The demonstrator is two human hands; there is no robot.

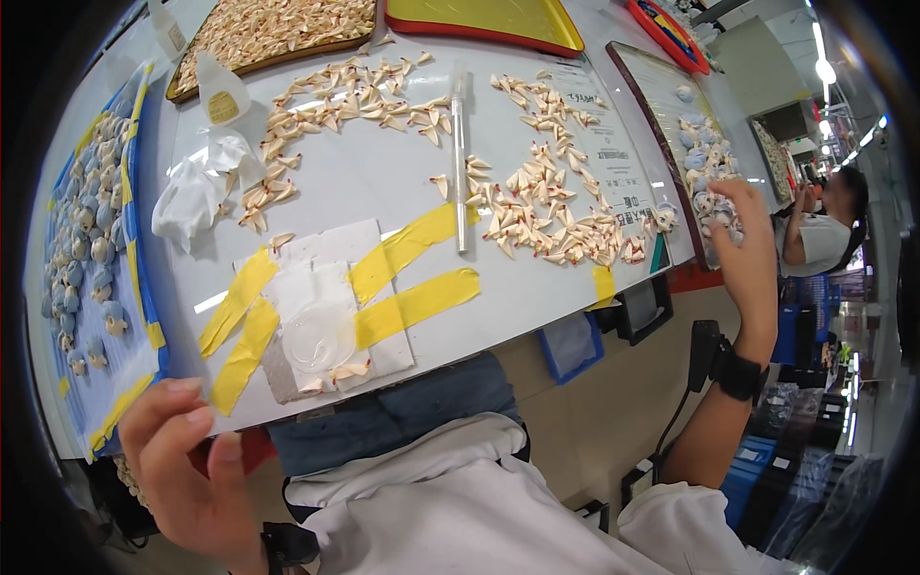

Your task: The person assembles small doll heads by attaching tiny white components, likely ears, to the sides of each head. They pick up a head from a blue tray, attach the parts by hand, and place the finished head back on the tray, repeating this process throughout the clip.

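My right hand (746,251) reaches over a framed tray (661,139) at the right. Its thumb and forefinger are apart around some small blue-and-cream figure heads (704,203); no grip on one shows. My left hand (182,470) is by the table's front left corner, fingers loosely bent and apart, with nothing in them. Between the hands lies a white pad (391,356) held by yellow tape, with a clear round disc (318,337) on it. A few cream pointed pieces with red tips (347,370) lie at the pad's near edge.
More cream pieces (551,192) lie scattered across the table, around a clear-and-silver pen-like tool (460,163). Left are a squeeze bottle (222,91), crumpled tissue (192,201) and a blue-lined tray (144,287) of heads. A yellow tray (484,17) stands behind. Another person (826,225) sits far right.
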